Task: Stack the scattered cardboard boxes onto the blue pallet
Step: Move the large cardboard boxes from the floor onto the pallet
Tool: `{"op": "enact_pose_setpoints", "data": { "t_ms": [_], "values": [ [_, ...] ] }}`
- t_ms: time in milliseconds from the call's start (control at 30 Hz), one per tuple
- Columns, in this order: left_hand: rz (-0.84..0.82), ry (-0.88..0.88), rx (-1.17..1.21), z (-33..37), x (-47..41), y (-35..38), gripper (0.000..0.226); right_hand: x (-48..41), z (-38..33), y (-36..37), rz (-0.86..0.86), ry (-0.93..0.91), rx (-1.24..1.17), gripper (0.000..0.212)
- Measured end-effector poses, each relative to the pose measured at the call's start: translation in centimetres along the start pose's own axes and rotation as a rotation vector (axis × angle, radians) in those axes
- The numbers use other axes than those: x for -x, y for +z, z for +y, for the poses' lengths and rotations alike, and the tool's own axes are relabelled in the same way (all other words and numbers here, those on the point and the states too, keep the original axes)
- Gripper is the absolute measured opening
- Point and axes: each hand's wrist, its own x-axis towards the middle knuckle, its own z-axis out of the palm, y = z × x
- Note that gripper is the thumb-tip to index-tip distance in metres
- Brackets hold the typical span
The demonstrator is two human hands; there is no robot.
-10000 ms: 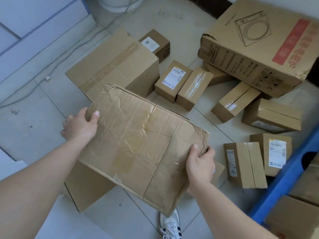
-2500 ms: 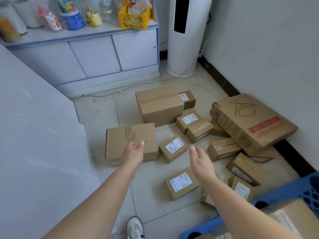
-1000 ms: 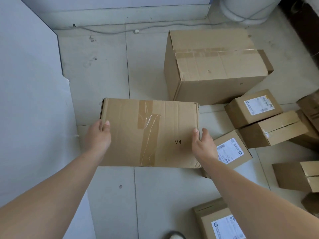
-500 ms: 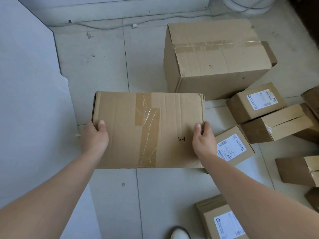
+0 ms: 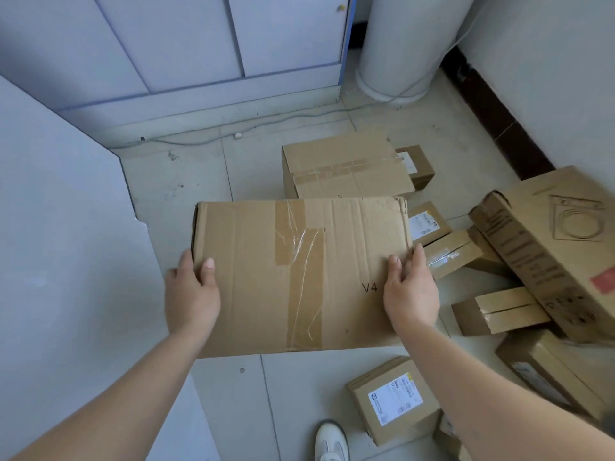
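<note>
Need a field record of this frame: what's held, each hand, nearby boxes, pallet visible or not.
held_item: V4 box, brown tape across its top
left_hand: left hand grips the box's left edge, thumb on top
right_hand: right hand grips the right edge, thumb on top
behind: large taped box on the floor
right_side: flat printed carton lying over smaller boxes
near_foot: labelled small box beside a white shoe
pallet: blue pallet not in view
</note>
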Motion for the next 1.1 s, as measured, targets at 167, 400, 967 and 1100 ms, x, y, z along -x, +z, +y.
{"op": "enact_pose_setpoints", "data": {
  "t_ms": [167, 400, 967, 1100],
  "values": [
    [-0.069, 0.084, 0.049, 5.9, 3.7, -3.1, 0.044, 2.5, 0.1, -8.0, 0.098, 0.046, -0.036, 0.053],
    [-0.147, 0.208, 0.064, 12.8, 10.6, -4.4, 0.046, 5.7, 3.6, -18.2, 0.223, 0.111, -0.06, 0.053],
    [-0.367, 0.455, 0.088, 21.9, 37.2, 0.2, 0.044, 17.6, 24.2, -39.5, 0.432, 0.327, -0.121, 0.053],
    [-0.464, 0.514, 0.08, 23.7, 43.0, 1.7, 0.045, 20.5, 28.9, -43.0, 0.5, 0.419, -0.13, 0.053]
  ]
}}
